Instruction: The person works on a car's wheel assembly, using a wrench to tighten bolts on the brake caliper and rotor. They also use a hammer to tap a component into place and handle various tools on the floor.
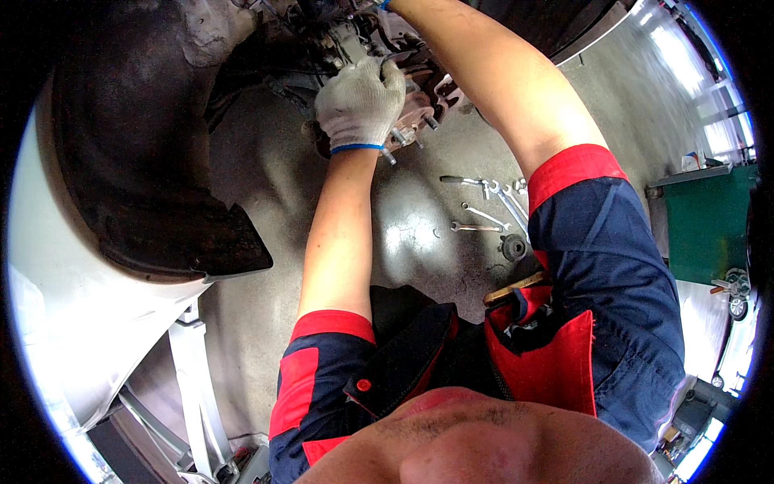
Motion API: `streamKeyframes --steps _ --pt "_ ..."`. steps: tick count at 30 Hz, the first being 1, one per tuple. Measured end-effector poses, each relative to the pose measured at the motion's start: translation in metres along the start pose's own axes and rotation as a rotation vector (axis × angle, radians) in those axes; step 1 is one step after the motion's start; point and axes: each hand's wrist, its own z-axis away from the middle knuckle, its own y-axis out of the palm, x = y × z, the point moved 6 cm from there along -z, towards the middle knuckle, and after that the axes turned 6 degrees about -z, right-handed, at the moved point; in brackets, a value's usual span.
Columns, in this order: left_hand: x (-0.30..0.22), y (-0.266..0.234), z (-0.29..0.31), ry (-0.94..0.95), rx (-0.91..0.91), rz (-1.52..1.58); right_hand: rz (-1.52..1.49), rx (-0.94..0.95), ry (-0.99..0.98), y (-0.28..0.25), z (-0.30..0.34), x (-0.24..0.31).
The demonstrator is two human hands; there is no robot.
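Jutting beside the dark wheel arch [133, 153], a studded metal hub [416, 114] looks heavy, rigid and perhaps greasy, best held by its solid rim; the gloved left grip [360, 101] partly covers it, fingertips hidden, the right grip [382, 4] is nearly out of frame, and I cannot tell whether either is closed.

So the left forearm [337, 234] runs pretty much straight up, bare from the rolled-looking red sleeve cuff [333, 323] to the wrist. Left hand [360, 101] has a whitish knit glove on, back of the hand toward the camera, thumb [393, 83] on the right side, fingers bent forward where I can't really see them. Right forearm [472, 60] is bare too, slanting up and inward, but the right hand is basically cut off by the top edge, just a bit of blue glove cuff [384, 4] showing.
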Motion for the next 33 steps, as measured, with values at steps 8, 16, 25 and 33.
streamKeyframes --steps 8,16,25,33 --pt "0.0 0.003 -0.001 -0.011 0.014 -0.001 0.025 0.033 0.055 0.01 -0.004 -0.002" --pt "0.002 0.001 0.0 -0.017 0.021 0.013 -0.011 -0.013 -0.017 0.004 -0.002 0.003" --pt "0.002 0.001 0.0 0.0 0.007 0.006 0.049 0.189 0.148 0.004 -0.003 0.004" --pt "-0.001 0.003 0.0 0.017 -0.017 -0.014 0.066 0.033 0.059 0.005 -0.003 0.005"
